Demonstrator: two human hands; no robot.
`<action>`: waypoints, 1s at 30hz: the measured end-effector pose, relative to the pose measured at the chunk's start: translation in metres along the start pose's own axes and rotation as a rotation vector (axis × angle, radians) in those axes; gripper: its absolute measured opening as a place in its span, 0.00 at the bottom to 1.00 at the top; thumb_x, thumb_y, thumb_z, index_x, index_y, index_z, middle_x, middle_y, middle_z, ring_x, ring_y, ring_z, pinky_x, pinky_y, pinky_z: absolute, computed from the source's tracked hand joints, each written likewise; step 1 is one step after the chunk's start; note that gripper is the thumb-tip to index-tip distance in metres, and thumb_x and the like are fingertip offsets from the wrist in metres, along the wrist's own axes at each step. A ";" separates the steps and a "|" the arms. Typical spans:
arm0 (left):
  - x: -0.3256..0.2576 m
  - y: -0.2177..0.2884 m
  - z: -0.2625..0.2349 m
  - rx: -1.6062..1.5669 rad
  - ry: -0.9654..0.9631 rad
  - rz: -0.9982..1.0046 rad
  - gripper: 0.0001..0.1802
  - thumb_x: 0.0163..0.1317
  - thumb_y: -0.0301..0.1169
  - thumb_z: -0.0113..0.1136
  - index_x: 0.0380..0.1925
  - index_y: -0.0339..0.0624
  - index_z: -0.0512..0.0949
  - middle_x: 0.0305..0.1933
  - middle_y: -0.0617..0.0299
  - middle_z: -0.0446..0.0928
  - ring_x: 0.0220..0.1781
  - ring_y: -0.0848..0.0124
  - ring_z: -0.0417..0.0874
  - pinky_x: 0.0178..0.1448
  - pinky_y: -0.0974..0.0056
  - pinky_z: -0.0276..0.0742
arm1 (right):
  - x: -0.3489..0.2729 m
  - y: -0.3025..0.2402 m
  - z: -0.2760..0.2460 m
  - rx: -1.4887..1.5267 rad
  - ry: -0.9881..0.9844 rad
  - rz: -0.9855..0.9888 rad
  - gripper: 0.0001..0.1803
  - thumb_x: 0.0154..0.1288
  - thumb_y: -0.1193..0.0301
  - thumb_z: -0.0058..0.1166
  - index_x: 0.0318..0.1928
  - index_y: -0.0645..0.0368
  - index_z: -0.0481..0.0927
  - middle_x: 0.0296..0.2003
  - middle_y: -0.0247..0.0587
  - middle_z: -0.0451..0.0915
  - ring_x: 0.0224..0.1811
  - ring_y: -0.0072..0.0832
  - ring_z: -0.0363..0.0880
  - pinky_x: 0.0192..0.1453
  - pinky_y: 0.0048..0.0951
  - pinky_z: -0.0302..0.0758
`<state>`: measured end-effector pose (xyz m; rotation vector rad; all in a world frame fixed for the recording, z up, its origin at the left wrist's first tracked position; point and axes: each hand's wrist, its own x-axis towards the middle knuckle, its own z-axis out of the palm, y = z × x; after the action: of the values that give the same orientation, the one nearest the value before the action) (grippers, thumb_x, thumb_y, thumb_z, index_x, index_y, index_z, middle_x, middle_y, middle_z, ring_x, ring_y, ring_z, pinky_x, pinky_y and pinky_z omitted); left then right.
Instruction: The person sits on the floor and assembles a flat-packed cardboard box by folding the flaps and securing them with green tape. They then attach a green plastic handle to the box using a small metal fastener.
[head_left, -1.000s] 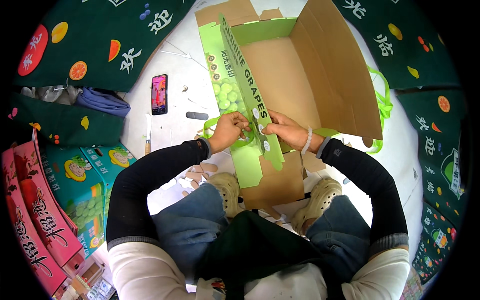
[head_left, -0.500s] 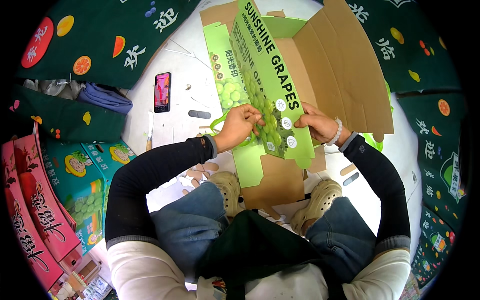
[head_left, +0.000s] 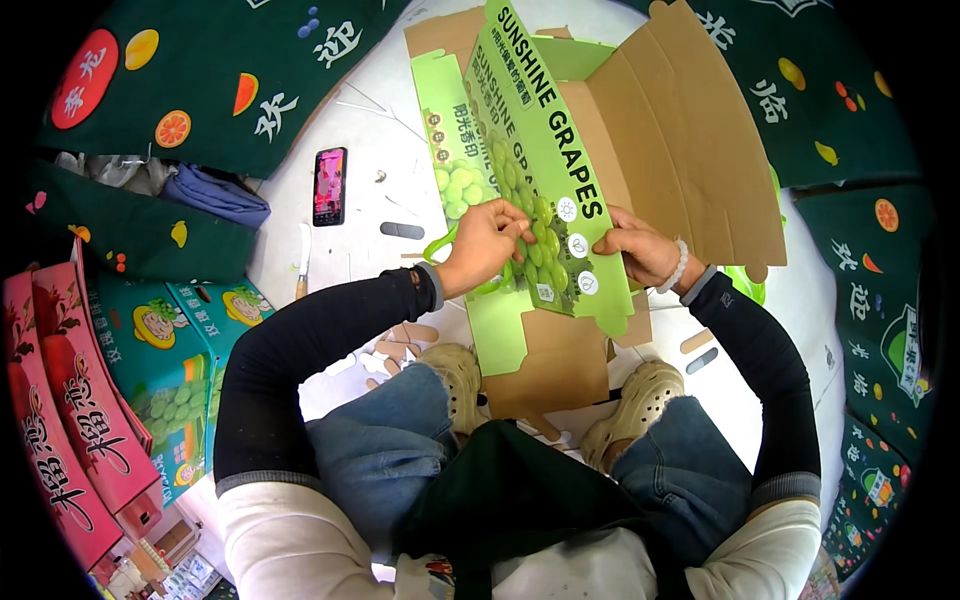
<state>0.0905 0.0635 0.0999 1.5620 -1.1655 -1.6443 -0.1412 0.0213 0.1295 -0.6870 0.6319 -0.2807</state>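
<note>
A green cardboard grape box (head_left: 560, 130) stands partly unfolded in front of me, printed side to the left and brown inside to the right. My right hand (head_left: 645, 250) grips the near edge of its upright printed panel, thumb on the green face and fingers behind. At the left face of that panel, my left hand (head_left: 485, 240) has thumb and fingers pinched together. What lies in the pinch is too small to make out. A bright green strap (head_left: 437, 245) loops out beside the left wrist.
Left of the box lie a phone (head_left: 329, 187) and a knife (head_left: 303, 262). Cardboard offcuts (head_left: 402, 340) are scattered near my shoes. Pink cartons (head_left: 75, 400) and teal cartons (head_left: 165, 345) stand at the left. Dark green printed cloths (head_left: 190, 75) hang around the white floor.
Both hands keep almost the same places on the box. The whole view shifts very slightly, and the left fingers stay pinched at the panel.
</note>
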 end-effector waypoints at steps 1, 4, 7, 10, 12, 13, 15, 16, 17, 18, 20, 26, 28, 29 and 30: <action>-0.001 0.002 0.000 0.015 0.001 -0.007 0.07 0.64 0.25 0.51 0.36 0.30 0.72 0.32 0.54 0.82 0.22 0.75 0.77 0.26 0.70 0.71 | 0.000 -0.001 0.003 -0.005 -0.008 -0.010 0.29 0.61 0.75 0.46 0.63 0.63 0.60 0.54 0.39 0.71 0.55 0.24 0.72 0.59 0.27 0.71; -0.002 0.007 0.001 0.069 -0.001 -0.020 0.07 0.64 0.25 0.51 0.34 0.29 0.72 0.31 0.53 0.82 0.21 0.74 0.77 0.25 0.70 0.71 | 0.002 -0.002 0.012 0.028 -0.051 -0.043 0.27 0.68 0.68 0.46 0.65 0.63 0.59 0.56 0.41 0.70 0.57 0.26 0.72 0.60 0.28 0.71; -0.002 0.007 -0.003 0.146 -0.007 -0.028 0.07 0.63 0.24 0.51 0.33 0.28 0.72 0.30 0.53 0.81 0.20 0.73 0.78 0.25 0.69 0.72 | 0.015 0.001 0.009 0.131 -0.079 -0.031 0.27 0.73 0.59 0.42 0.64 0.63 0.60 0.55 0.43 0.72 0.56 0.29 0.74 0.60 0.30 0.72; 0.002 -0.006 -0.004 0.167 -0.027 -0.051 0.06 0.63 0.24 0.51 0.32 0.29 0.73 0.29 0.53 0.81 0.20 0.72 0.79 0.25 0.69 0.72 | 0.040 0.029 0.006 0.017 0.112 -0.059 0.23 0.72 0.62 0.45 0.59 0.65 0.67 0.50 0.41 0.76 0.52 0.27 0.76 0.57 0.26 0.73; 0.006 -0.027 -0.005 0.116 -0.041 -0.073 0.05 0.62 0.23 0.51 0.32 0.29 0.73 0.29 0.53 0.81 0.21 0.72 0.79 0.25 0.70 0.73 | 0.062 0.058 -0.004 -0.095 0.296 -0.051 0.14 0.66 0.71 0.52 0.49 0.66 0.75 0.41 0.37 0.80 0.43 0.24 0.79 0.49 0.21 0.76; 0.006 -0.037 -0.007 0.093 -0.040 -0.097 0.05 0.63 0.22 0.51 0.33 0.29 0.73 0.29 0.53 0.81 0.21 0.72 0.79 0.25 0.70 0.73 | 0.070 0.065 0.000 -0.126 0.336 -0.021 0.12 0.65 0.74 0.54 0.47 0.66 0.76 0.39 0.37 0.80 0.41 0.23 0.79 0.47 0.20 0.77; 0.011 -0.049 -0.003 0.041 -0.066 -0.121 0.05 0.63 0.21 0.50 0.34 0.29 0.74 0.30 0.54 0.81 0.21 0.72 0.79 0.25 0.70 0.73 | 0.081 0.085 -0.008 -0.054 0.464 0.004 0.09 0.60 0.79 0.58 0.42 0.64 0.78 0.36 0.37 0.81 0.36 0.22 0.80 0.42 0.20 0.79; 0.011 -0.055 -0.002 0.011 -0.057 -0.133 0.05 0.62 0.21 0.51 0.33 0.28 0.74 0.29 0.53 0.80 0.21 0.71 0.79 0.25 0.69 0.74 | 0.086 0.092 -0.009 -0.015 0.465 0.021 0.09 0.60 0.80 0.58 0.42 0.64 0.78 0.36 0.37 0.81 0.36 0.22 0.80 0.42 0.21 0.79; 0.011 -0.060 -0.001 -0.020 -0.048 -0.144 0.05 0.62 0.21 0.52 0.32 0.27 0.74 0.29 0.52 0.80 0.21 0.70 0.79 0.25 0.68 0.75 | 0.089 0.098 -0.012 0.025 0.467 0.038 0.09 0.60 0.80 0.58 0.41 0.64 0.78 0.36 0.37 0.81 0.36 0.22 0.80 0.42 0.21 0.79; 0.012 -0.066 0.000 -0.050 -0.040 -0.155 0.05 0.61 0.21 0.53 0.31 0.26 0.74 0.28 0.51 0.80 0.21 0.69 0.79 0.25 0.67 0.76 | 0.091 0.104 -0.016 0.065 0.469 0.054 0.08 0.60 0.80 0.58 0.41 0.64 0.78 0.36 0.38 0.81 0.35 0.22 0.80 0.42 0.21 0.80; 0.008 -0.062 0.002 -0.060 -0.044 -0.168 0.05 0.62 0.21 0.53 0.32 0.26 0.74 0.29 0.51 0.80 0.21 0.70 0.79 0.25 0.67 0.75 | 0.093 0.109 -0.018 0.073 0.466 0.051 0.08 0.60 0.80 0.57 0.41 0.63 0.78 0.36 0.38 0.81 0.36 0.22 0.80 0.42 0.21 0.79; 0.009 -0.064 -0.004 -0.076 -0.120 -0.198 0.06 0.62 0.23 0.53 0.36 0.29 0.73 0.31 0.53 0.80 0.24 0.72 0.80 0.24 0.69 0.70 | 0.098 0.108 -0.024 -0.054 0.405 0.013 0.08 0.61 0.81 0.55 0.41 0.63 0.76 0.34 0.37 0.81 0.34 0.21 0.80 0.37 0.20 0.78; 0.008 -0.063 -0.006 -0.053 -0.142 -0.207 0.07 0.62 0.23 0.52 0.37 0.29 0.72 0.31 0.53 0.81 0.24 0.72 0.80 0.24 0.69 0.70 | 0.096 0.102 -0.018 -0.084 0.421 -0.007 0.08 0.61 0.81 0.55 0.41 0.64 0.76 0.32 0.37 0.80 0.33 0.21 0.79 0.36 0.20 0.78; 0.010 -0.062 -0.007 -0.035 -0.155 -0.207 0.07 0.61 0.22 0.52 0.37 0.29 0.72 0.31 0.53 0.81 0.24 0.72 0.80 0.24 0.69 0.70 | 0.094 0.099 -0.016 -0.102 0.432 -0.030 0.08 0.61 0.82 0.55 0.41 0.64 0.76 0.32 0.36 0.80 0.33 0.21 0.79 0.36 0.19 0.77; 0.011 -0.061 -0.007 -0.017 -0.168 -0.207 0.07 0.61 0.22 0.51 0.37 0.29 0.72 0.32 0.53 0.81 0.24 0.72 0.80 0.24 0.69 0.71 | 0.092 0.096 -0.015 -0.119 0.443 -0.054 0.08 0.61 0.82 0.54 0.42 0.64 0.76 0.31 0.36 0.80 0.32 0.21 0.79 0.35 0.19 0.77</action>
<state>0.1051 0.0799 0.0414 1.6038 -1.1001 -1.9473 -0.0754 0.0448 0.0157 -0.7633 1.0592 -0.4541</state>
